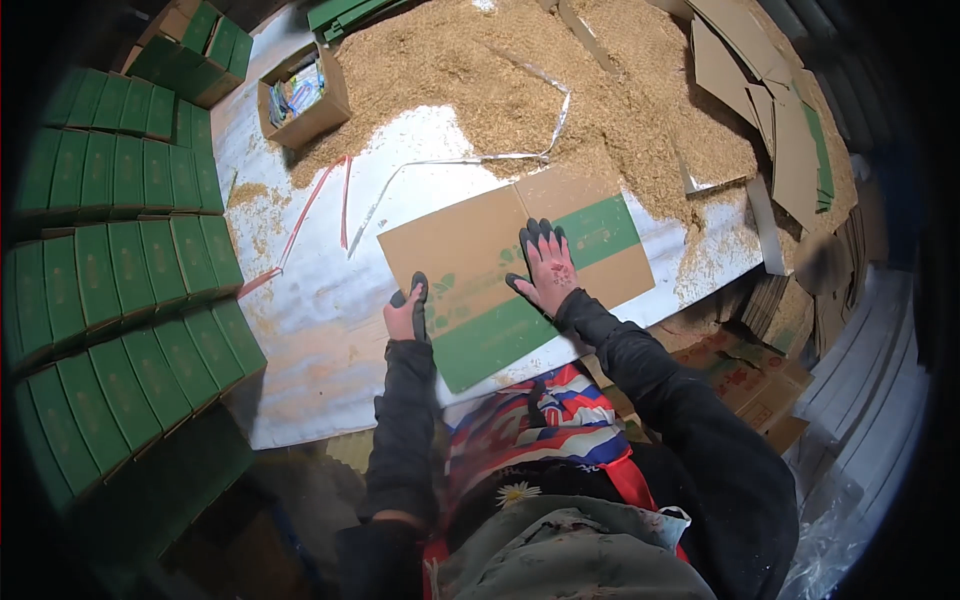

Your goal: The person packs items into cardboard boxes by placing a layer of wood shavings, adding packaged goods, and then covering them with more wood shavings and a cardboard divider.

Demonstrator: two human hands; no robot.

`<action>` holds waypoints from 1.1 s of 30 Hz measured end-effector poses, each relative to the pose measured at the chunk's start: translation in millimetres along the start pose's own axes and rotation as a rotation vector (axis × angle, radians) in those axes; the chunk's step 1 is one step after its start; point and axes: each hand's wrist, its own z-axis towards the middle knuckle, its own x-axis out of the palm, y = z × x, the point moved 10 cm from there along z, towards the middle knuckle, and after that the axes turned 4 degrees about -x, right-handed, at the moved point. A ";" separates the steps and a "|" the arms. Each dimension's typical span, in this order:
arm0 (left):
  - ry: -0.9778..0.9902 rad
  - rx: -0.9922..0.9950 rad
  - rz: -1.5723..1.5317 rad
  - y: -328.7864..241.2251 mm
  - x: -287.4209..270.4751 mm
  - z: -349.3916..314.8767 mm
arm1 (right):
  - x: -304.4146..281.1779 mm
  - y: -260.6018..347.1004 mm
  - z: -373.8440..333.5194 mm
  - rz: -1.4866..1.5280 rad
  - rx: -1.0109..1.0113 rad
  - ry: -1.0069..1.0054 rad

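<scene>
A flattened carton (470,240), brown with green bands and leaf prints, lies at a slant on the white tabletop in front of me. My right hand (550,268) rests flat on its printed face, fingers stretched and a little apart. By the carton's left edge, my left hand (405,308) is turned side-on with its fingers pointing away from me and the thumb apart from them. Dark coverings show on the fingertips of both hands, and dark sleeves cover my forearms.
Stacked green cartons (110,270) rise along the left. A heap of wood shavings (430,60) spreads over the far table, beside an open brown box (310,115) of colourful packets. Loose straps (440,161) cross the white surface. Cardboard sheets (740,80) lean at the far right.
</scene>
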 end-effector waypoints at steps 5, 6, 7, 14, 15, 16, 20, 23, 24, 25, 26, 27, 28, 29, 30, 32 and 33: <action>-0.041 0.532 -0.230 -109.9 -58.7 -56.2 | -222.6 58.1 73.3 -0.230 -0.312 -0.435; -0.130 0.572 0.043 -107.9 -67.7 -65.0 | -252.5 70.3 86.6 -0.256 -0.365 -0.391; -0.216 0.606 0.326 -112.3 -75.1 -72.6 | -268.2 78.9 93.9 -0.278 -0.409 -0.351; 0.433 0.486 0.640 -208.8 -39.8 -70.9 | -200.9 84.9 53.6 -0.298 -0.571 -0.152; 0.596 0.689 0.740 -231.5 15.1 -89.9 | -201.6 75.2 62.1 -0.280 -0.514 -0.115; 0.624 0.549 0.800 -218.9 41.0 -95.1 | -207.9 77.7 67.9 -0.271 -0.517 -0.165; 0.661 0.560 0.970 -189.8 65.2 -102.4 | -213.7 96.9 40.1 -0.258 -0.583 -0.209; 0.856 0.412 0.719 -179.6 73.0 -110.4 | -182.9 55.6 -15.6 -0.209 -0.696 -0.064; 0.767 0.363 0.748 -188.9 72.4 -110.9 | -198.5 49.6 -14.8 -0.018 -0.629 -0.093; 0.678 0.314 0.778 -192.5 71.1 -107.5 | -227.0 68.3 -3.1 0.019 -0.669 -0.123; 0.518 0.590 0.952 -205.4 70.1 -117.5 | -240.6 72.8 3.6 0.046 -0.698 -0.139; 0.476 0.607 0.961 -217.2 73.3 -127.7 | -247.2 71.3 8.5 0.070 -0.714 -0.149; 0.434 0.620 0.953 -219.4 68.9 -126.7 | -251.0 68.3 15.5 0.143 -0.681 -0.088; 0.392 0.633 0.944 -221.1 60.4 -123.8 | -245.7 60.0 17.7 0.161 -0.689 -0.047; 0.373 0.607 0.952 -211.6 49.0 -117.2 | -248.6 65.9 15.2 0.140 -0.740 -0.060; 0.067 0.840 1.039 -224.5 29.4 -122.3 | -260.1 75.5 11.7 0.187 -0.823 -0.071; 0.043 0.831 0.951 -207.8 -1.6 -105.2 | -263.6 75.5 10.7 0.201 -0.823 -0.063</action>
